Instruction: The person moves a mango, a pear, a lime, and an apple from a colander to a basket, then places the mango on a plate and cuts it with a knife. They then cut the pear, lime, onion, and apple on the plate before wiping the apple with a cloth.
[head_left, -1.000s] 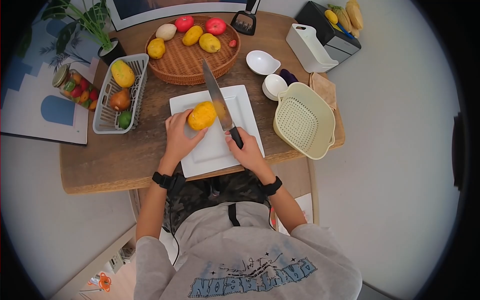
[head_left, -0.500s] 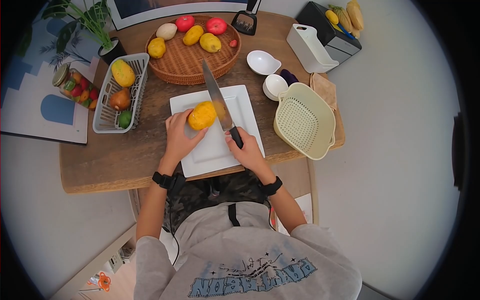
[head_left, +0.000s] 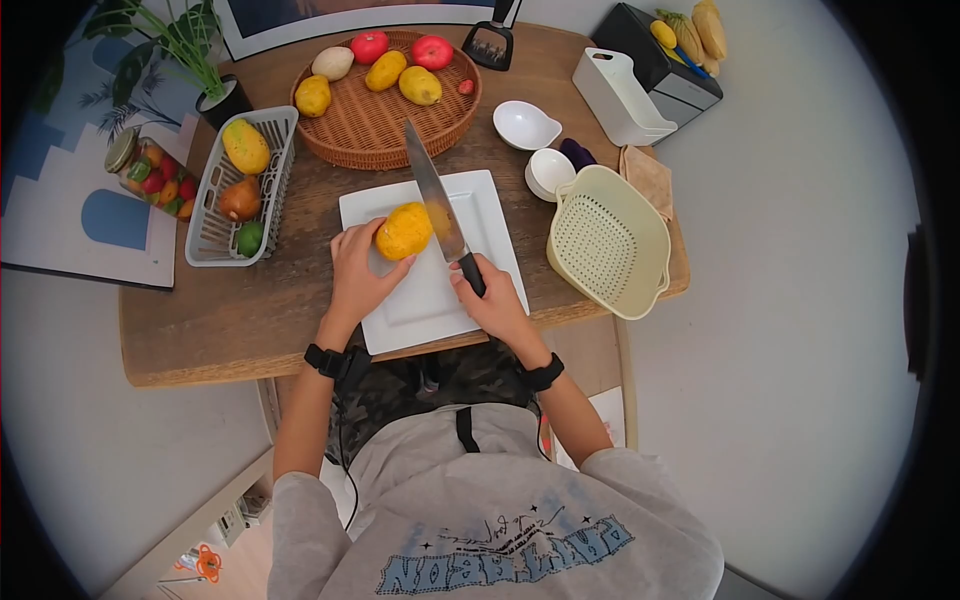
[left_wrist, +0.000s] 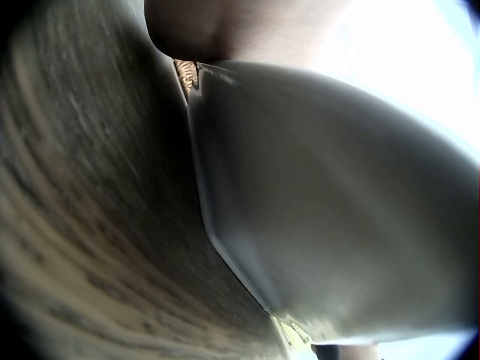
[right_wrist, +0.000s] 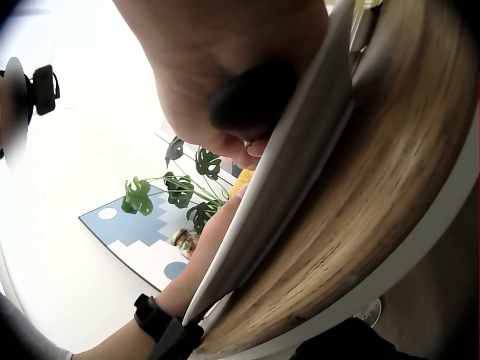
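Note:
A yellow fruit (head_left: 404, 232) sits on a square white plate (head_left: 405, 335) near the table's front edge. My left hand (head_left: 362, 277) grips it from the left, with the thumb in front and fingers behind. In my right hand (head_left: 492, 300) is the black handle of a large knife (head_left: 431, 187). Its blade stands just right of the fruit and points away from me; whether they touch I cannot tell. In the right wrist view, the knife's dark handle end (right_wrist: 253, 97) shows under the right hand (right_wrist: 217, 52). The plate's underside (left_wrist: 322, 202) fills much of the left wrist view.
Behind the plate is a round wicker tray (head_left: 360, 125) with several fruits. A grey basket (head_left: 198, 230) with three items and a glass jar (head_left: 150, 175) are at left. To the right are white bowls (head_left: 527, 125), a pale green colander (head_left: 600, 240), a cloth (head_left: 647, 180) and a white container (head_left: 612, 100).

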